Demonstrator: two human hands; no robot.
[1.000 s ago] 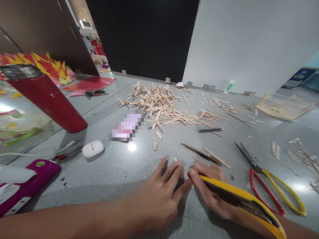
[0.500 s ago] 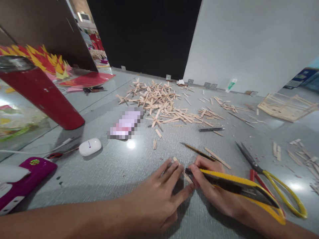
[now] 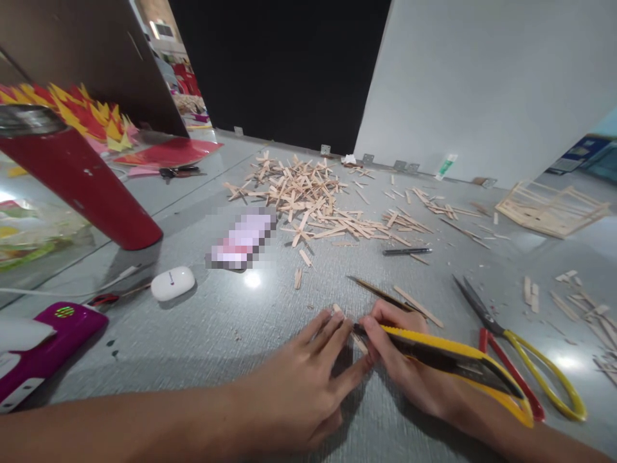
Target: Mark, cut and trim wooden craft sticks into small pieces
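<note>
My left hand lies across a thin flat wooden stick, its fingertips and thumb pressing the stick down on the grey table. Much of the stick is covered by the fingers. My right hand is wrapped round a yellow-and-black utility knife, whose front end is at the stick, between the two hands. The blade's exact contact is too small to make out. Just beyond the right hand lie tweezers and a loose stick. Scissors with red and yellow handles rest to the right.
A heap of wooden sticks spreads over the table's middle, near a pen and a blurred-out phone. On the left stand a red flask, a white earbud case and a purple tool. A small stick frame sits far right.
The knife and my right hand have shifted slightly left, with the knife's front end closer to my left fingers. My left hand keeps its place on the stick.
</note>
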